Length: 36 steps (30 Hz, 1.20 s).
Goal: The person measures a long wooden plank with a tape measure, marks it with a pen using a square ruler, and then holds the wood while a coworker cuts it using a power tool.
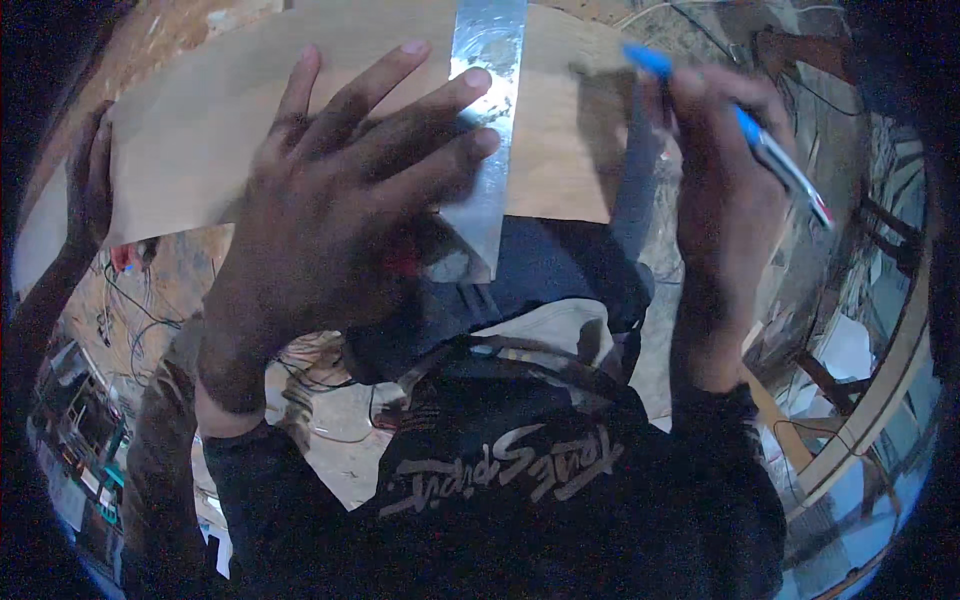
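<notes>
My left hand [345, 190] lies flat with fingers spread on a thin plywood sheet [200, 150], its fingertips pressing a long metal ruler [485, 130] that runs across the sheet toward me. My right hand [725, 190] is closed around a blue pen [750, 135], its blue end pointing up-left beside the sheet's right edge. At the sheet's left edge, another person's hand [88, 185] grips the board.
Below the sheet are my dark shirt and trousers [520, 450]. Tangled wires [130, 310] and clutter lie on the ground at the left. Curved wooden frame pieces [880, 400] and scraps sit at the right.
</notes>
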Motion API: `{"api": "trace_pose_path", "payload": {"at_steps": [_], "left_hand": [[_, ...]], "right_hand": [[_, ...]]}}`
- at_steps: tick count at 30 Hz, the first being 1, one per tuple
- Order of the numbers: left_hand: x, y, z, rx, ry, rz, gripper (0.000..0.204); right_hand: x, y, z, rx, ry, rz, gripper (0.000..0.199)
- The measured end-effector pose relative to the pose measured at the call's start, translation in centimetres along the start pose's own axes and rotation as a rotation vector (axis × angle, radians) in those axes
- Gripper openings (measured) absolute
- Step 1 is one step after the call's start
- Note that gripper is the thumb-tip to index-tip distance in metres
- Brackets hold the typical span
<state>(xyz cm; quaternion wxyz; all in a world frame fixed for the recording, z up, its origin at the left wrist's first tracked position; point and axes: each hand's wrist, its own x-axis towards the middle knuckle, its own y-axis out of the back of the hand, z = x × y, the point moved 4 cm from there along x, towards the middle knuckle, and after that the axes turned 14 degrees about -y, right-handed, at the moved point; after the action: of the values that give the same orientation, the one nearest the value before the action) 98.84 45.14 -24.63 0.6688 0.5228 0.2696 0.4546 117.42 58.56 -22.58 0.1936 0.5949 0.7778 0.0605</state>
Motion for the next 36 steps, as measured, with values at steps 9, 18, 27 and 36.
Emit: {"api": "trace_pose_path", "payload": {"at_steps": [9,18,27,36], "left_hand": [[-0.7,-0.2,-0.6,0.028,0.005,-0.054,0.071],[-1.0,-0.4,-0.8,0.048,0.026,-0.036,0.063],[-1.1,-0.7,-0.8,0.091,0.018,-0.012,0.056],[-1.2,-0.7,-0.7,0.088,0.004,0.005,0.053]], "right_hand": [[0.9,-3.7,2.5,-0.342,0.467,0.146,0.020],[0.0,-5.5,1.2,0.800,-0.245,0.064,0.014],[1.2,-4.4,2.6,0.102,0.220,0.106,0.007],[0.5,-6.2,2.0,0.942,-0.048,0.000,0.014]]}}
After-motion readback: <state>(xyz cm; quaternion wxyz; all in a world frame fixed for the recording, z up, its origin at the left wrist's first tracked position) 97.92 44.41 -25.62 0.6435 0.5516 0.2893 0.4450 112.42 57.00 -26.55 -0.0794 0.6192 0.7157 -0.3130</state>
